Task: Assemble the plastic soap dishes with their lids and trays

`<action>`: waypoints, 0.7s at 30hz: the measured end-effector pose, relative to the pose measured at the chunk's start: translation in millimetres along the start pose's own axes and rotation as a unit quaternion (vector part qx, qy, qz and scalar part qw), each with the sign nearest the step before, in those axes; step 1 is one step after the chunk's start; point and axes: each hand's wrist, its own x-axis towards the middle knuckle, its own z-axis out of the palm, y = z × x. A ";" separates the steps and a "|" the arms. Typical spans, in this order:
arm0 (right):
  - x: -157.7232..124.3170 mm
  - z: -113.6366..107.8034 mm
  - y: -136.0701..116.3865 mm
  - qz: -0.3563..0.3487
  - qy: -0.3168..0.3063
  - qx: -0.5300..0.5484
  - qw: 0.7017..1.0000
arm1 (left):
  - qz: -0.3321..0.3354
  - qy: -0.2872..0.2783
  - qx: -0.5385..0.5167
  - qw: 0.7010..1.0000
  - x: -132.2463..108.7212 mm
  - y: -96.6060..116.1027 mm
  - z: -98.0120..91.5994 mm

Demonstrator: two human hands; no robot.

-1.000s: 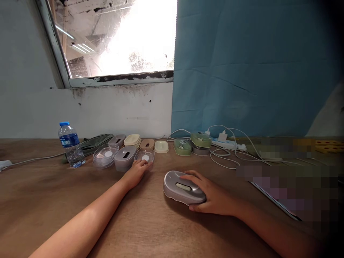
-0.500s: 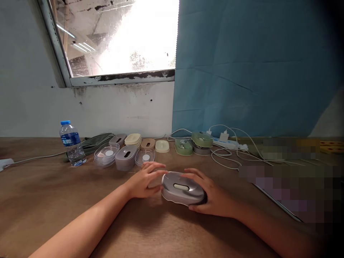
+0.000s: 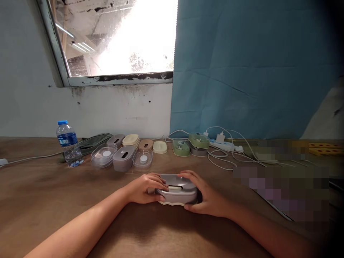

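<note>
A grey oval box (image 3: pixel 178 195) with a slotted lid, a pale strip in the slot and a pale wavy lower edge is between my hands above the brown table (image 3: pixel 134 229). My left hand (image 3: pixel 146 188) grips its left end, with fingers over the lid and the thumb along the front. Around the right end curls my right hand (image 3: pixel 202 195), fingers on the top and thumb low at the front. The box's underside is hidden.
Behind are clear trays (image 3: pixel 143 158), a grey slotted box (image 3: pixel 124 159), cream lids (image 3: pixel 159 147), a tan box (image 3: pixel 145 144) and green boxes (image 3: pixel 181 147). A water bottle (image 3: pixel 69 145) stands left. White cables and a power strip (image 3: pixel 221 144) lie right.
My left hand has closed onto the box's left end. The box has turned and shifted slightly left, with my right hand still around it.
</note>
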 end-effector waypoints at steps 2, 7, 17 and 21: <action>0.2 -0.4 -0.8 0.002 0.011 -0.001 1.000 | -0.005 0.027 -0.016 0.999 0.1 -0.1 1.3; 3.0 -3.8 -1.0 0.028 0.048 0.028 0.998 | -0.072 0.091 -0.042 0.992 -0.2 1.1 3.7; 8.6 -21.1 5.9 0.185 0.033 0.323 0.927 | -0.248 0.164 -0.167 0.940 15.1 25.5 23.1; 7.7 -18.9 6.9 0.178 0.016 0.403 0.898 | -0.269 0.204 -0.219 0.916 16.6 20.7 28.2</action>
